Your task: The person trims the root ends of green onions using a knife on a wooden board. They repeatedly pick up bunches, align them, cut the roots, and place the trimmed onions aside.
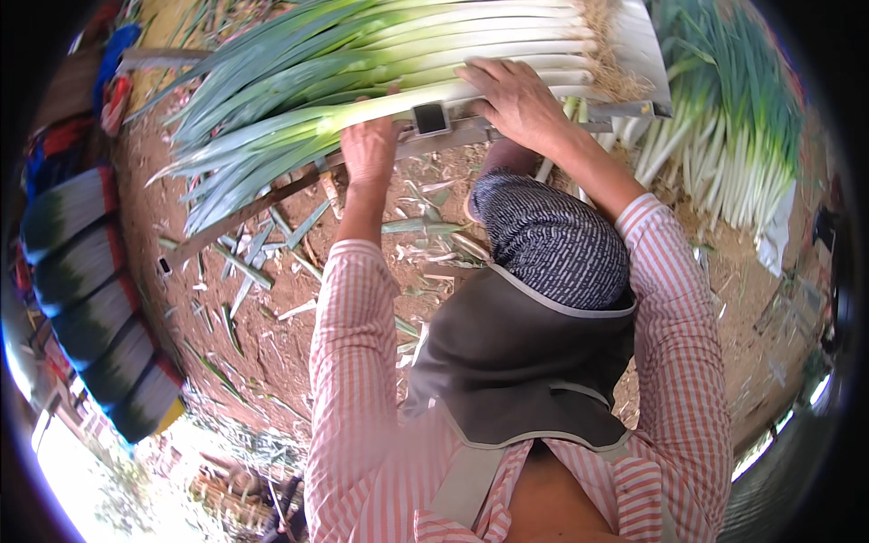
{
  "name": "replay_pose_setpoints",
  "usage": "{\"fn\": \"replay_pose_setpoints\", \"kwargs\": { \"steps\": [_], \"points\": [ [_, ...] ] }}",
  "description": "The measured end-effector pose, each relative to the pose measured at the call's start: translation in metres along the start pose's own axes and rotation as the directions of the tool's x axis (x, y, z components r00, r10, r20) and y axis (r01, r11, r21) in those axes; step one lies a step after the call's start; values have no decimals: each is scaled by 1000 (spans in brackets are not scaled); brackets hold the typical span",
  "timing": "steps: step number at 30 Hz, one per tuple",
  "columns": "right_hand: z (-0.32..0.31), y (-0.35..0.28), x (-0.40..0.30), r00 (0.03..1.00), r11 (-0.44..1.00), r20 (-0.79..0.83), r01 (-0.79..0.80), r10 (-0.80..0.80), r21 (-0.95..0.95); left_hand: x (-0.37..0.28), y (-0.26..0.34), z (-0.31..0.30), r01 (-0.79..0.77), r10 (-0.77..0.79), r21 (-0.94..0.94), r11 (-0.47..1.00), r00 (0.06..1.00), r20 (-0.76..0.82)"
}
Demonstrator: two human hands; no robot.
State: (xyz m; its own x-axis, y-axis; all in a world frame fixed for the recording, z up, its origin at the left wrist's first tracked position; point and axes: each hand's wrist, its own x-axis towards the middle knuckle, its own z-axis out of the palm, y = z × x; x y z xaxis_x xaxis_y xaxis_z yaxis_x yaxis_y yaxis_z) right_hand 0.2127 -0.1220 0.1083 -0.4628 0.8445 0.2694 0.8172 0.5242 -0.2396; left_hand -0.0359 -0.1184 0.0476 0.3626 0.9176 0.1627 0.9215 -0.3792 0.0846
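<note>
Long leeks [434,47] lie side by side on a low bench [448,139], green leaves to the left, white stalks and roots to the right. My left hand [370,146] is at the near edge of the row, its fingers around the near leek where leaf meets stalk; part of the fingers is hidden. My right hand [512,98] rests with bent fingers on the white stalks nearer the roots; whether it grips one is not clear. A small dark rectangular plate [430,119] sits at the bench's near edge between my hands.
A loose heap of leeks [733,129] lies on the ground at the right, beside a white sheet [777,231]. Cut leaf scraps [251,265] litter the soil. Bundled leeks [88,305] are stacked at the far left. My knee [550,231] is close below the bench.
</note>
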Motion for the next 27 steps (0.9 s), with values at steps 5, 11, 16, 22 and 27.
{"fn": "replay_pose_setpoints", "kwargs": {
  "steps": [5,11,16,22,27],
  "points": [
    [-17,0,19,781,952,596,-295,189,85,0,12,-19,89,-88,-30,996,996,20],
    [-14,28,29,629,889,760,-427,162,164,-18,-3,9,-25,25,26,999,1000,18],
    [-9,40,26,578,799,804,-545,138,255,-41,-44,46,-300,288,27,954,934,209],
    [0,43,19,631,854,746,-491,212,173,-48,-19,-43,-151,195,-188,971,949,246],
    [14,53,14,658,870,715,-471,237,146,-71,27,-31,128,-151,-467,875,988,-14]
  ]
}}
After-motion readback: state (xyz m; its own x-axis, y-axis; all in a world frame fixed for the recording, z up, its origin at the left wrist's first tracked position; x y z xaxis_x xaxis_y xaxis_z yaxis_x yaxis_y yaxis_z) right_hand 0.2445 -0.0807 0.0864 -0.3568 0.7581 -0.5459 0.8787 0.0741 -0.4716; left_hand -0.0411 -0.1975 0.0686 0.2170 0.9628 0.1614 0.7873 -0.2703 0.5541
